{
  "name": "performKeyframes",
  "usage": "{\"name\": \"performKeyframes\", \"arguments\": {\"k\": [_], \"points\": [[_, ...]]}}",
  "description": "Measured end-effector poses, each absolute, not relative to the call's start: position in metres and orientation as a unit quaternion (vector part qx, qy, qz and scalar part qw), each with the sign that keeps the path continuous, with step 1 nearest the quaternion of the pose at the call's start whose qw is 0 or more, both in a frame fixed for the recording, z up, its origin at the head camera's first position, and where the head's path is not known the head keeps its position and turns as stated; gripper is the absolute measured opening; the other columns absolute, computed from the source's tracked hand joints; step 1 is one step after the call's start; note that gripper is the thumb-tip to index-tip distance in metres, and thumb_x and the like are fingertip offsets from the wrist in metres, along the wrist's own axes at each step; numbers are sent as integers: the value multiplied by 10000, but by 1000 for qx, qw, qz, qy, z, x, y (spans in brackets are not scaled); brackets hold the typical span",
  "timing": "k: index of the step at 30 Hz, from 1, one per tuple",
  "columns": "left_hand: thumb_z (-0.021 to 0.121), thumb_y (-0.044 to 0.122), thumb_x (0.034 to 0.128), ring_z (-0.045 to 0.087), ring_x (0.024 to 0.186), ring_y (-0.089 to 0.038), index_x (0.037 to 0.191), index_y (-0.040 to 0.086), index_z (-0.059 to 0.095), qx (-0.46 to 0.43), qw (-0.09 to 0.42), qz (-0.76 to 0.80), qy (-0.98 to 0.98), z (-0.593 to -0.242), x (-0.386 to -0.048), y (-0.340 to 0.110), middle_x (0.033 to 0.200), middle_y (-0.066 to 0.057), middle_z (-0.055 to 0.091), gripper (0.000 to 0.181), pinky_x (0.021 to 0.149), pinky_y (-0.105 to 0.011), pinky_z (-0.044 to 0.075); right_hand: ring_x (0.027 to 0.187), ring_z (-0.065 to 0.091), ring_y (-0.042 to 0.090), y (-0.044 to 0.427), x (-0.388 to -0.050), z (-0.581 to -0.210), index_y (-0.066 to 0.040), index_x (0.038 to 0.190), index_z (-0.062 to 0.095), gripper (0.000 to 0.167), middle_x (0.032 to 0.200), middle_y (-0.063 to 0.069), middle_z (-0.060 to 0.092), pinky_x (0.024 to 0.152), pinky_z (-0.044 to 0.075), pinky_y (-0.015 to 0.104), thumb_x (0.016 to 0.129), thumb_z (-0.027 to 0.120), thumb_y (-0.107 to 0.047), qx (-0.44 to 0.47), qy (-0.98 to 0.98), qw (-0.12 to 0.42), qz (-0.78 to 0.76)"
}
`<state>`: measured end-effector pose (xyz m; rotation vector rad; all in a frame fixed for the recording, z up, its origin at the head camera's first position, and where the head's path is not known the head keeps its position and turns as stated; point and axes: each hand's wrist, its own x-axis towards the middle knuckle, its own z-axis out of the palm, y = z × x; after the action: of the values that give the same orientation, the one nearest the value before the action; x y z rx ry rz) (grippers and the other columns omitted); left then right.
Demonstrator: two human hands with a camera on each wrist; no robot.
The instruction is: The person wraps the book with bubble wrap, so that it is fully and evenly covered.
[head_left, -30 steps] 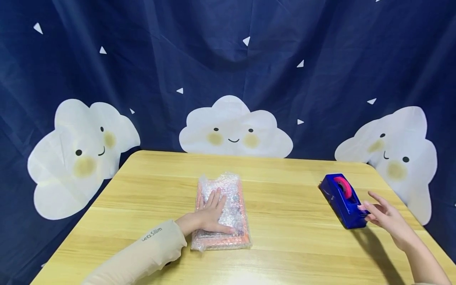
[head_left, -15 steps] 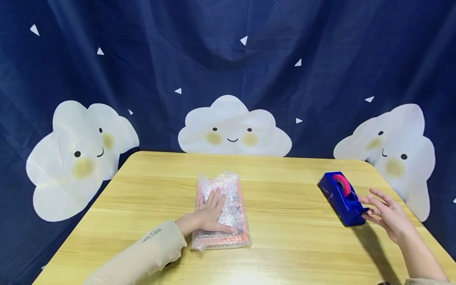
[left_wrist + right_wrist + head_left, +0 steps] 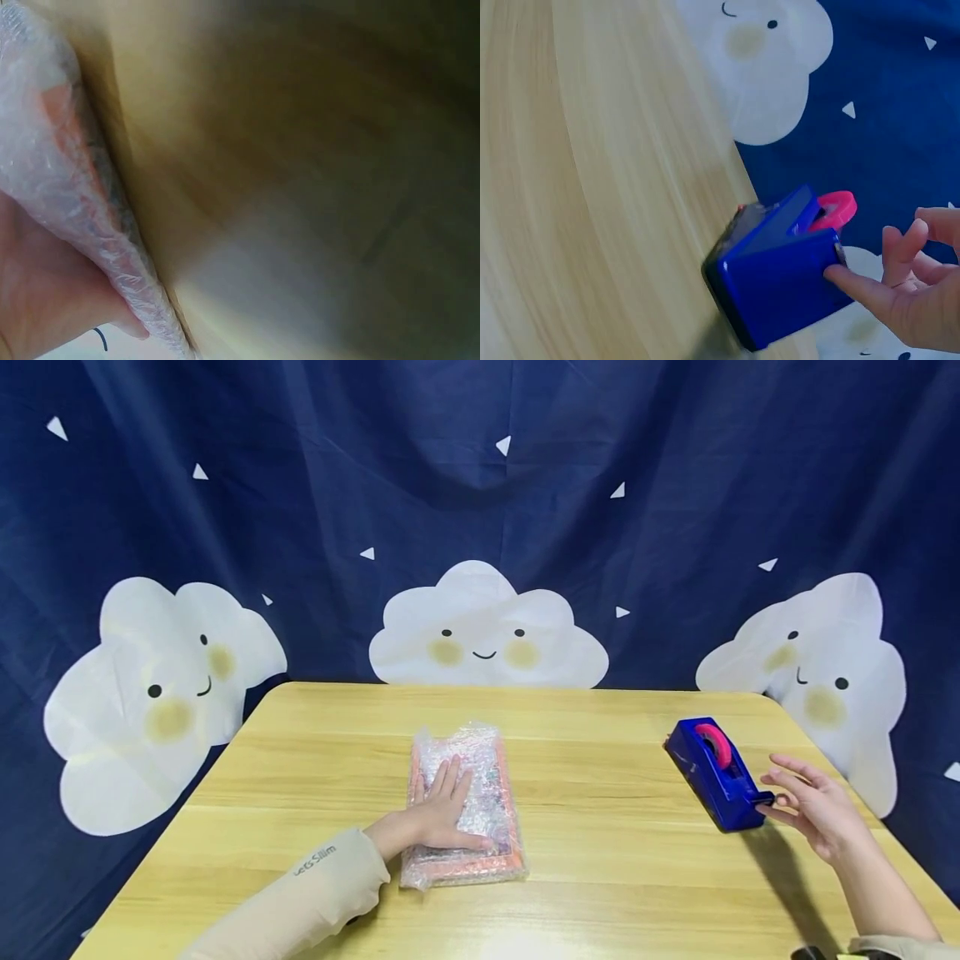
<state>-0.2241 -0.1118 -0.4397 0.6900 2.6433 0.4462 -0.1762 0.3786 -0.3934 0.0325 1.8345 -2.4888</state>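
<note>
A flat rectangular item with an orange border [image 3: 513, 847], covered in clear bubble wrap [image 3: 480, 739], lies on the table. Spread over its top, my left hand [image 3: 444, 818] rests with fingers apart. The left wrist view shows the bubble wrap [image 3: 45, 161] close up, with part of the left hand [image 3: 56, 292] against it. To the right stands a blue tape dispenser [image 3: 705, 777] holding a roll of pink tape [image 3: 716, 743]. My right hand [image 3: 821, 810] is at its near end. In the right wrist view, that thumb [image 3: 855, 289] touches the dispenser's front, the other fingers loosely bent and apart from it.
The wooden table [image 3: 600, 860] has rounded far corners. Behind it hangs a dark blue curtain [image 3: 315, 527] printed with white clouds and small triangles. A small dark object [image 3: 806, 952] shows at the bottom edge near the right sleeve.
The right hand's fingers have shifted slightly around the dispenser's near end. The left hand stays on the wrapped item. The whole view has drifted a little.
</note>
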Motion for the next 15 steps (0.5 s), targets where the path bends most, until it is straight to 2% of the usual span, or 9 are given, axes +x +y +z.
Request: {"name": "performKeyframes", "arguments": {"k": [5, 8, 10, 12, 13, 15], "points": [[548, 689, 732, -199, 1351, -333, 1459, 29, -8, 245, 183, 157, 939, -440, -224, -111, 1484, -176, -215, 1129, 1024, -611, -114, 573, 495, 57, 382, -178, -395, -328, 1008, 513, 203, 843, -124, 617, 636, 545, 251, 958, 452, -140, 25, 688, 38, -724], [550, 691, 728, -200, 1351, -332, 1460, 33, -10, 244, 183, 156, 939, -441, -224, -111, 1484, -170, -218, 1133, 1027, -608, -111, 576, 498, 54, 384, -181, -395, -300, 1109, 400, 161, 864, -189, 609, 644, 542, 244, 972, 424, -218, 34, 743, 65, -666], [554, 693, 724, -198, 1351, -331, 1461, 37, -9, 242, 182, 156, 940, -441, -224, -111, 1485, -168, -218, 1136, 1029, -605, -108, 581, 522, 62, 385, -183, -394, -210, 1275, 325, 310, 864, -214, 607, 651, 540, 246, 979, 400, -262, 41, 769, 86, -633], [558, 692, 722, -200, 1351, -329, 1461, 40, -10, 240, 182, 158, 940, -442, -224, -111, 1485, -163, -220, 1138, 1031, -602, -110, 592, 554, 70, 384, -185, -393, -50, 1403, 175, 524, 862, -226, 607, 656, 538, 245, 984, 373, -294, 47, 789, 106, -603], [559, 692, 721, -197, 1352, -331, 1462, 40, -8, 239, 182, 160, 940, -442, -224, -111, 1486, -165, -218, 1138, 1031, -603, -109, 600, 571, 75, 384, -186, -392, 39, 1416, 84, 614, 864, -228, 607, 658, 537, 246, 986, 358, -305, 48, 796, 115, -592], [560, 696, 716, -194, 1354, -327, 1463, 43, -4, 237, 180, 158, 941, -442, -224, -111, 1488, -163, -213, 1141, 1032, -601, -108, 628, 608, 94, 382, -187, -391, 139, 1384, -46, 710, 874, -232, 600, 660, 536, 249, 990, 337, -312, 46, 804, 127, -579]]}}
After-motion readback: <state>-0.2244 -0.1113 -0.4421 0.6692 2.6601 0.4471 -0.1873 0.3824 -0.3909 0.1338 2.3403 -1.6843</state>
